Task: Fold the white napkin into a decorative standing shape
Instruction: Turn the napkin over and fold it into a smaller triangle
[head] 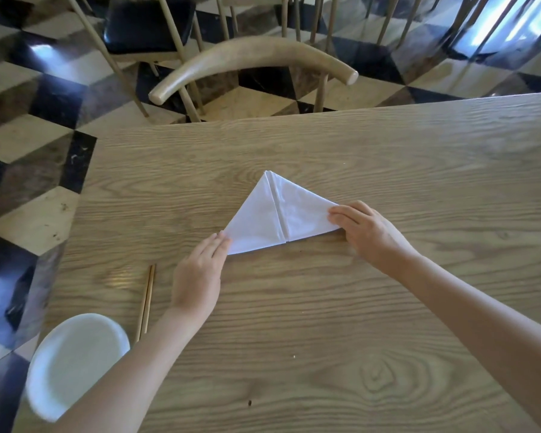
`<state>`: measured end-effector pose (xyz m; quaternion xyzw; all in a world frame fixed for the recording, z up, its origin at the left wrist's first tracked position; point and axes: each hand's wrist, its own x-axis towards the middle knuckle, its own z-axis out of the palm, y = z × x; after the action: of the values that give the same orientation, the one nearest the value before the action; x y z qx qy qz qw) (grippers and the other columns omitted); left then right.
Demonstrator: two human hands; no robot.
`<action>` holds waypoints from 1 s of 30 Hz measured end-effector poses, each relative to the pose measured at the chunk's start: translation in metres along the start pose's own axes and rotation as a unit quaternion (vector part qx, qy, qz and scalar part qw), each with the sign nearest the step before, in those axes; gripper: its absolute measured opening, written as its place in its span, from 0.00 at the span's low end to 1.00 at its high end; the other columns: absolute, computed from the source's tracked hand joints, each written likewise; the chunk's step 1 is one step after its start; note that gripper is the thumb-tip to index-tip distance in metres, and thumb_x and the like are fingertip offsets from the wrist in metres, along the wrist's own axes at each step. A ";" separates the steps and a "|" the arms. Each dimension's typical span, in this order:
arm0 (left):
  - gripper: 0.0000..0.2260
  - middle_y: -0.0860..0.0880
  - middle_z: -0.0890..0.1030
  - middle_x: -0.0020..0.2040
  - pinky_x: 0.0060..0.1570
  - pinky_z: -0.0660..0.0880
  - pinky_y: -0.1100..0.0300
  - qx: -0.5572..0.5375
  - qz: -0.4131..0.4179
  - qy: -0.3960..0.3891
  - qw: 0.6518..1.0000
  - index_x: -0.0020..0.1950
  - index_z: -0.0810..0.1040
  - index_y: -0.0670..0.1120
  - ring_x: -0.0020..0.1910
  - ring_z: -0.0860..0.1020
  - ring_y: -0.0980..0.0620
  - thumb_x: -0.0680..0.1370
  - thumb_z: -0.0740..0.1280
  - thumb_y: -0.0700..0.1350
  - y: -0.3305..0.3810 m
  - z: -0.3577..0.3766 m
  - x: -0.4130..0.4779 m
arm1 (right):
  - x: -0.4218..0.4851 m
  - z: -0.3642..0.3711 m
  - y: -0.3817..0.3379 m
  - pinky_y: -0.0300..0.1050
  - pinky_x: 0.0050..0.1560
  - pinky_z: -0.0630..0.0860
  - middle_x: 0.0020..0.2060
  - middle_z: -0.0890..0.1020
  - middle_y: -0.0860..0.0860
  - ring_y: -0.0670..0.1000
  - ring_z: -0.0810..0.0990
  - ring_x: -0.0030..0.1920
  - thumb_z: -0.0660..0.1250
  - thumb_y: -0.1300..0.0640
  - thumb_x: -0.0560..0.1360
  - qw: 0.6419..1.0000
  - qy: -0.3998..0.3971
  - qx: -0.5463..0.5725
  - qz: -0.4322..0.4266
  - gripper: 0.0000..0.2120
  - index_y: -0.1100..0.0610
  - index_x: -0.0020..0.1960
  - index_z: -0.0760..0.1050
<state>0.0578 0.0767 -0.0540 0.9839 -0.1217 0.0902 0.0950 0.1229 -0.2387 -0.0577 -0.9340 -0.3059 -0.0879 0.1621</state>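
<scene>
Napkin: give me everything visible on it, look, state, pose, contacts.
The white napkin is folded into a flat triangle, apex pointing away from the person, with a seam running from apex to base. It looks like thin, slightly creased cloth or paper. It lies flat on the wooden table. The left hand touches its left corner, the right hand its right corner.

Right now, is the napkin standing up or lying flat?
Lying flat: the napkin is a folded triangle on the table, a hand at each corner.
</scene>
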 end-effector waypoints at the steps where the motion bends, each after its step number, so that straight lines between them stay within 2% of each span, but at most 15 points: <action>1: 0.22 0.41 0.82 0.55 0.46 0.80 0.50 -0.002 0.000 0.011 1.000 0.56 0.79 0.37 0.53 0.81 0.42 0.66 0.57 0.26 -0.001 -0.001 0.000 | -0.002 0.001 0.001 0.51 0.53 0.77 0.55 0.80 0.53 0.55 0.76 0.51 0.60 0.72 0.70 1.000 0.007 0.009 0.009 0.17 0.61 0.55 0.76; 4: 0.18 0.43 0.84 0.50 0.40 0.79 0.53 0.000 -0.011 0.040 0.999 0.51 0.81 0.38 0.46 0.83 0.43 0.68 0.57 0.30 -0.002 -0.005 0.002 | -0.004 -0.002 0.002 0.50 0.54 0.75 0.54 0.80 0.53 0.55 0.74 0.51 0.65 0.73 0.68 0.997 0.028 0.043 0.060 0.15 0.61 0.53 0.77; 7: 0.15 0.45 0.85 0.45 0.36 0.76 0.55 0.018 -0.024 0.045 0.999 0.48 0.81 0.39 0.40 0.81 0.44 0.66 0.67 0.27 0.003 -0.007 0.003 | -0.003 -0.003 0.000 0.53 0.54 0.74 0.50 0.80 0.54 0.58 0.74 0.49 0.65 0.72 0.68 0.992 0.038 0.051 0.106 0.14 0.62 0.52 0.75; 10: 0.10 0.47 0.83 0.40 0.34 0.76 0.54 0.031 -0.033 0.038 0.998 0.47 0.80 0.41 0.38 0.79 0.44 0.67 0.73 0.33 0.007 -0.010 0.005 | -0.002 -0.003 -0.001 0.54 0.53 0.73 0.47 0.78 0.54 0.59 0.73 0.49 0.65 0.71 0.67 0.986 0.049 0.044 0.152 0.14 0.61 0.51 0.75; 13: 0.08 0.47 0.83 0.38 0.32 0.75 0.56 -0.004 -0.029 0.036 0.999 0.45 0.81 0.41 0.37 0.79 0.43 0.68 0.73 0.33 0.004 -0.013 0.011 | 0.001 -0.006 -0.004 0.48 0.49 0.73 0.45 0.78 0.55 0.59 0.74 0.49 0.65 0.70 0.68 0.979 0.071 0.072 0.180 0.11 0.62 0.49 0.77; 15: 0.07 0.47 0.83 0.38 0.34 0.73 0.58 -0.047 -0.039 0.040 0.997 0.44 0.81 0.41 0.38 0.79 0.43 0.69 0.72 0.33 -0.001 -0.020 0.017 | 0.006 -0.014 -0.005 0.43 0.44 0.70 0.44 0.78 0.55 0.57 0.75 0.47 0.65 0.68 0.71 0.972 0.085 0.088 0.200 0.08 0.61 0.48 0.77; 17: 0.06 0.46 0.83 0.41 0.40 0.69 0.62 -0.104 -0.056 0.048 0.992 0.46 0.82 0.41 0.41 0.78 0.44 0.71 0.71 0.33 -0.005 -0.030 0.026 | 0.015 -0.026 -0.006 0.41 0.41 0.68 0.43 0.76 0.52 0.52 0.75 0.42 0.64 0.65 0.73 0.962 0.095 0.116 0.228 0.06 0.60 0.48 0.77; 19: 0.06 0.45 0.82 0.44 0.42 0.67 0.67 -0.160 -0.073 0.059 0.983 0.47 0.82 0.41 0.43 0.77 0.45 0.72 0.69 0.33 -0.007 -0.044 0.037 | 0.027 -0.044 -0.008 0.39 0.39 0.69 0.43 0.75 0.50 0.50 0.73 0.36 0.64 0.65 0.73 0.949 0.109 0.157 0.252 0.05 0.60 0.47 0.77; 22: 0.06 0.47 0.82 0.44 0.40 0.67 0.74 -0.225 -0.115 0.084 0.964 0.48 0.82 0.40 0.42 0.78 0.47 0.73 0.68 0.34 -0.004 -0.072 0.054 | 0.048 -0.073 -0.008 0.27 0.34 0.67 0.37 0.77 0.49 0.43 0.74 0.32 0.65 0.63 0.72 0.914 0.121 0.237 0.307 0.04 0.57 0.45 0.77; 25: 0.06 0.53 0.81 0.43 0.40 0.66 0.80 -0.289 -0.202 0.080 0.932 0.50 0.81 0.45 0.42 0.77 0.58 0.75 0.67 0.40 -0.001 -0.097 0.068 | 0.063 -0.101 -0.008 0.30 0.30 0.69 0.31 0.78 0.49 0.40 0.73 0.26 0.66 0.59 0.72 0.869 0.133 0.338 0.337 0.01 0.55 0.44 0.76; 28: 0.04 0.60 0.81 0.41 0.40 0.66 0.81 -0.349 -0.245 0.076 0.901 0.48 0.80 0.49 0.40 0.76 0.72 0.75 0.68 0.43 -0.001 -0.118 0.075 | 0.069 -0.126 -0.010 0.35 0.32 0.72 0.29 0.77 0.50 0.44 0.74 0.28 0.68 0.60 0.72 0.838 0.151 0.412 0.325 0.03 0.60 0.44 0.77; 30: 0.04 0.63 0.82 0.37 0.40 0.67 0.80 -0.366 -0.244 0.078 0.894 0.48 0.81 0.49 0.38 0.76 0.72 0.75 0.68 0.43 0.001 -0.131 0.075 | 0.069 -0.138 -0.010 0.37 0.32 0.73 0.30 0.77 0.51 0.46 0.74 0.31 0.68 0.60 0.72 0.820 0.149 0.454 0.315 0.02 0.59 0.44 0.78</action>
<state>0.1094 0.0863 0.0875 0.8680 0.1061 0.0895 0.4768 0.1627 -0.2425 0.0920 -0.7753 0.0275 -0.0214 0.6307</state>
